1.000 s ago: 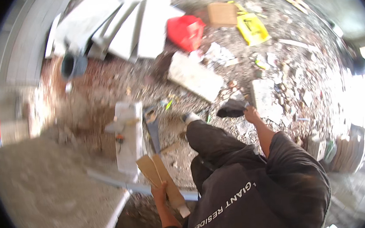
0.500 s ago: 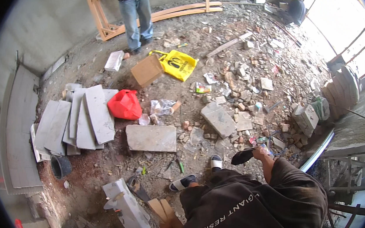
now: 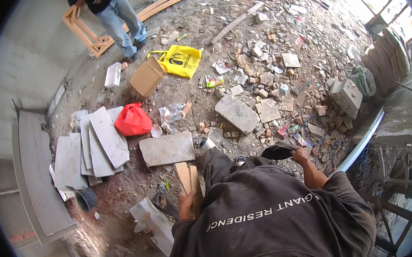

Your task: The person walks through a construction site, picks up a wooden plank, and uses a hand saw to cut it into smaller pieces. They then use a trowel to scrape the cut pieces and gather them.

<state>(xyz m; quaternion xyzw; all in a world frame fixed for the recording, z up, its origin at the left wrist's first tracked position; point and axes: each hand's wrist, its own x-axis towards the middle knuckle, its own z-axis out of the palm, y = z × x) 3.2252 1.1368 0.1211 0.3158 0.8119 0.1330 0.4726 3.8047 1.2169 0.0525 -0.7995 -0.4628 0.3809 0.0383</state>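
Note:
My left hand is closed around two light wooden pieces held side by side. Their far ends reach toward a grey concrete slab on the ground. Off to the right, my right hand grips one end of a dark, floppy item that looks like a cloth cap; its exact kind is unclear. Below and left of my left hand lie a white block and a dark strap-like thing.
Grey panels lean in a stack beside a red bag and a black bucket. Ahead are a cardboard box, a yellow bag and another person. Rubble covers the ground; a metal bar lies right.
My left hand has brought the wooden pieces forward, and one foot has stepped toward the slab. The dark item stays in my right hand. The view has shifted; the other person now leans more.

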